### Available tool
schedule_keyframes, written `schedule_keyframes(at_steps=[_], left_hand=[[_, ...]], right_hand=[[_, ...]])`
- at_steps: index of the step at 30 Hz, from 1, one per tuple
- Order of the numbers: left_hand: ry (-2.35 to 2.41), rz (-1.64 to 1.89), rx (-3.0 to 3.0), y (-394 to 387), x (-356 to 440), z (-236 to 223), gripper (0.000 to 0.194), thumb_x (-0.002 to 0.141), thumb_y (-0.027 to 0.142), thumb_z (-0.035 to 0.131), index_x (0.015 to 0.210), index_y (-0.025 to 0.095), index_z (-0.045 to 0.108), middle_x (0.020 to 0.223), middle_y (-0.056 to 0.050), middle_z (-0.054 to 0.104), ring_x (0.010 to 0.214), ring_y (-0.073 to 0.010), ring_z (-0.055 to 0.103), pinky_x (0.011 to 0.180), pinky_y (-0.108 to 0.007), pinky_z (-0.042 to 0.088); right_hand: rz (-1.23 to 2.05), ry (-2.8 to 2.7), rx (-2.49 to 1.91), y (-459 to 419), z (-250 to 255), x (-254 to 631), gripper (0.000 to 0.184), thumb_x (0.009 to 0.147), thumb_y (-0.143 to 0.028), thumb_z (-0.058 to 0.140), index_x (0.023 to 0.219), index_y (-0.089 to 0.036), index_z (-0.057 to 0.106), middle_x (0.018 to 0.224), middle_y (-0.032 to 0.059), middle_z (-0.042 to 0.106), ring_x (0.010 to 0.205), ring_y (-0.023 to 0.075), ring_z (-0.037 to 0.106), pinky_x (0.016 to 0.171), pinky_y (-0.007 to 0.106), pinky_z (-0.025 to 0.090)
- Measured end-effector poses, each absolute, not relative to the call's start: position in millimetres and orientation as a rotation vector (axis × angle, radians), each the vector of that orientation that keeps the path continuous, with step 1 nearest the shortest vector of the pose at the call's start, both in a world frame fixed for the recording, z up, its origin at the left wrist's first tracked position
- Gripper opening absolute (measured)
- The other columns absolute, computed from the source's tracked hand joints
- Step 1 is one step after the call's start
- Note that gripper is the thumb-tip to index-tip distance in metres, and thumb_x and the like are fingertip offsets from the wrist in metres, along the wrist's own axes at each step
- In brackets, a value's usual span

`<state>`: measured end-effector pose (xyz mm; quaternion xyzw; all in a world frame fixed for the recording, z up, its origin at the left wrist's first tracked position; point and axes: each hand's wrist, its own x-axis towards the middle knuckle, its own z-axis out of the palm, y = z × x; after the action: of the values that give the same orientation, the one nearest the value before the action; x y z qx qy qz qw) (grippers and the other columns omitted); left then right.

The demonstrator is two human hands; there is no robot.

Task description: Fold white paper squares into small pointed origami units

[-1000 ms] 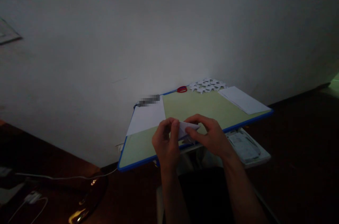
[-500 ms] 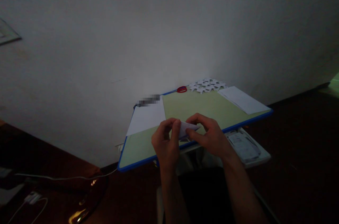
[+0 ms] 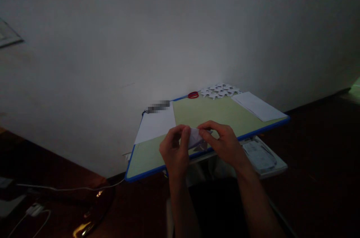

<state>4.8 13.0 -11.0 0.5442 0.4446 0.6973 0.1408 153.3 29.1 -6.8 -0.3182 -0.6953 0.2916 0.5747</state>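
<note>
Left hand: the bare left hand (image 3: 174,148) has its fingers pinched narrow, thumb towards the wearer, on the left end of a small folded white paper piece (image 3: 194,138).
Right hand: the bare right hand (image 3: 222,142) grips the same piece near its other end, thumb and fingers closed on it.
Folded piece: held between the two hands, above the near edge of the table; its lower folds are hard to make out.
Table: a pale green top with a blue rim (image 3: 213,112), set against the wall.
Left side of the top: a flat white paper sheet (image 3: 156,125), with a pixelated dark strip (image 3: 158,107) at its far edge.
Far edge: red-handled scissors (image 3: 193,95), just beside a cluster of small folded white paper shapes (image 3: 219,91).
Right side of the top: a stack of plain white paper sheets (image 3: 260,106).
Below the top: a shallow white tray (image 3: 263,155), its contents unclear.
Wall: plain grey (image 3: 180,28), a pale framed panel (image 3: 9,35) at far left.
Floor: dark reddish-brown (image 3: 317,181), dimly lit.
Lower left: a thin white cable (image 3: 70,189), a white plug block (image 3: 34,210) and a shiny gold-coloured curved object (image 3: 84,227).
</note>
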Motion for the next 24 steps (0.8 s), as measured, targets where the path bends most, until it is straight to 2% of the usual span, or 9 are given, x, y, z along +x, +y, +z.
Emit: schedule_keyframes(at_steps=[5, 11, 17, 24], left_hand=[[1.265, 2.039, 1.543, 14.1, 3.6, -12.1, 0.013, 0.085, 0.032, 0.077, 0.086, 0.019, 0.076, 0.076, -0.001, 0.073, 0.069, -0.0133, 0.068, 0.064, -0.022, 0.053], [1.278, 2.014, 1.534, 14.0, 4.9, -13.2, 0.015, 0.084, 0.033, 0.078, 0.086, 0.018, 0.076, 0.077, -0.001, 0.073, 0.07, -0.0143, 0.069, 0.064, -0.022, 0.054], [1.318, 2.006, 1.55, 13.7, 5.7, -14.3, 0.015, 0.084, 0.033, 0.077, 0.087, 0.018, 0.076, 0.076, -0.002, 0.073, 0.07, -0.0144, 0.069, 0.065, -0.023, 0.055], [1.335, 2.012, 1.557, 14.5, 3.9, -15.9, 0.014, 0.084, 0.033, 0.077, 0.087, 0.019, 0.077, 0.077, -0.001, 0.074, 0.07, -0.0143, 0.07, 0.066, -0.023, 0.054]], right_hand=[[0.737, -1.611, -0.734, 29.5, -6.3, 151.0, 0.01, 0.091, -0.021, 0.062, 0.092, -0.021, 0.072, 0.086, 0.0001, 0.073, 0.082, 0.0166, 0.067, 0.076, 0.027, 0.049], [0.829, -1.586, -0.749, 28.0, -6.4, 150.0, 0.008, 0.083, -0.016, 0.064, 0.088, -0.021, 0.067, 0.08, -0.0027, 0.067, 0.075, 0.0148, 0.061, 0.069, 0.025, 0.046], [0.882, -1.571, -0.754, 27.2, -9.1, 147.6, 0.014, 0.077, -0.014, 0.065, 0.089, -0.021, 0.063, 0.082, -0.0036, 0.064, 0.077, 0.015, 0.059, 0.07, 0.026, 0.047], [0.916, -1.582, -0.735, 27.1, -9.5, 148.1, 0.018, 0.077, -0.014, 0.067, 0.093, -0.022, 0.065, 0.088, -0.0021, 0.068, 0.085, 0.0174, 0.063, 0.078, 0.028, 0.05]])
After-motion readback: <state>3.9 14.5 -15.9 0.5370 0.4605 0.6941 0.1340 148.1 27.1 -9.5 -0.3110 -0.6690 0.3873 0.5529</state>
